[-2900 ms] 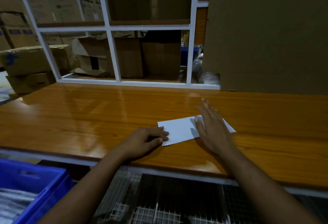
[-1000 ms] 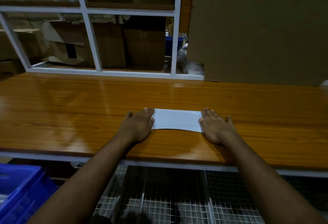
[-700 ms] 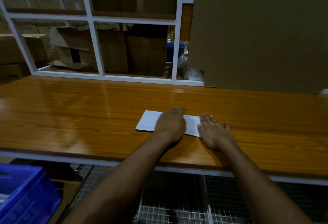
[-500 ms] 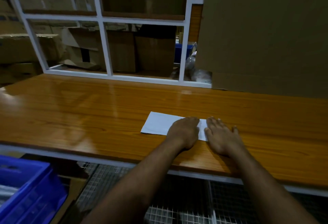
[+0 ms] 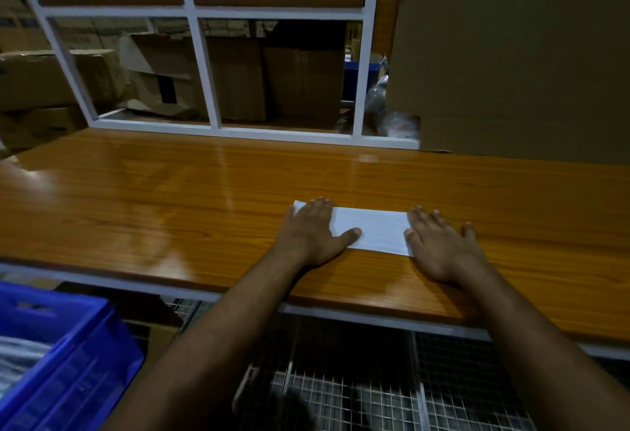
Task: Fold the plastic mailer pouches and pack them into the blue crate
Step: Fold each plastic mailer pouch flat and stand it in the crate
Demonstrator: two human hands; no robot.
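A folded white mailer pouch (image 5: 371, 231) lies flat on the wooden table (image 5: 170, 205), near its front edge. My left hand (image 5: 312, 231) presses on the pouch's left end with straight fingers, thumb out to the right. My right hand (image 5: 439, 243) lies flat at the pouch's right end, its fingers over that edge. The blue crate (image 5: 68, 355) stands below the table at the lower left, with pale plastic packed inside it.
A large brown cardboard sheet (image 5: 518, 55) stands at the table's back right. A white shelf frame (image 5: 204, 72) runs along the back, with cardboard boxes behind it. A wire mesh rack (image 5: 341, 379) sits under the table's front edge.
My left hand has slid left along the pouch, from beside my right hand to the pouch's left end. My right hand has stayed at the right end.
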